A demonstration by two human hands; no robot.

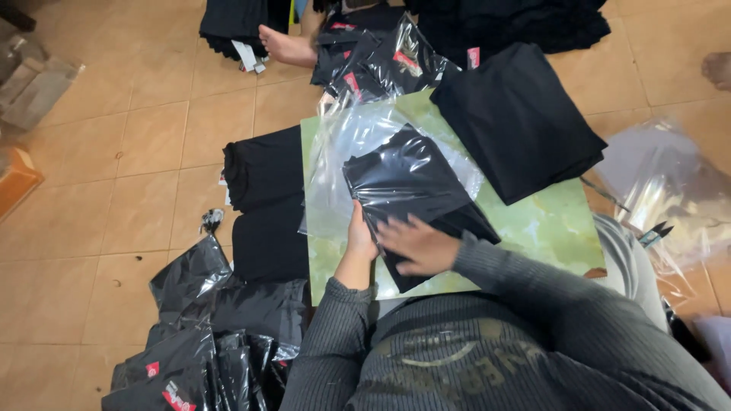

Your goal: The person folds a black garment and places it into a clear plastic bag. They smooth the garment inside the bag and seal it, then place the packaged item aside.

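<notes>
Your left hand (pixel 359 237) grips the edge of the clear plastic bag (pixel 358 152) on the green board (pixel 548 228), while your right hand (pixel 415 245) lies flat, fingers spread, on the folded black garment (pixel 407 179) half inside it.

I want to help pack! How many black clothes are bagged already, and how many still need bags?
Done: bagged piles and. In hand: left hand and right hand hold a folded garment partly inside a clear bag. Left: unbagged stacks.
</notes>
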